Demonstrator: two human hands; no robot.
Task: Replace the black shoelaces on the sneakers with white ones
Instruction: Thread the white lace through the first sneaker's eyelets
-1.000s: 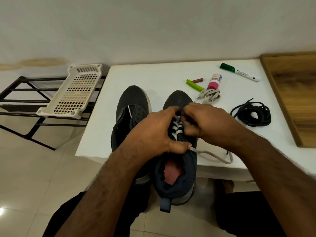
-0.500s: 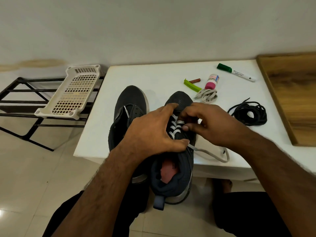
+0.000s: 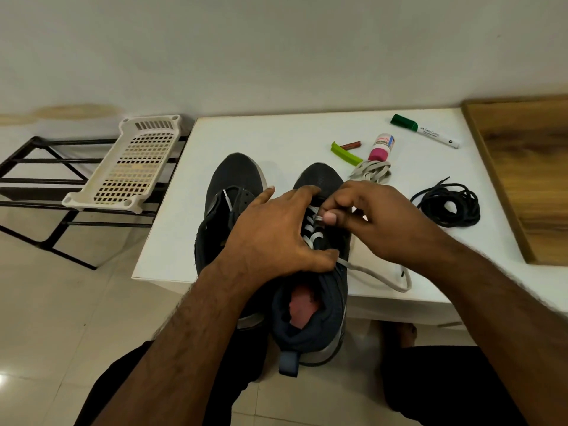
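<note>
Right hand moved back from the toe, now pinching white lace mid-tongue. Left hand grips right sneaker, thumb pressing the lace.

A pale wall spans twelve o'clock; glossy cream floor tiles at eight; black metal rack at nine; white table centre.

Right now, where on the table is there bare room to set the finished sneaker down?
Bare: the table strip behind the sneakers, left of the green clip. Crowded: back right, around the marker, bottle, white lace bundle and black laces.
</note>
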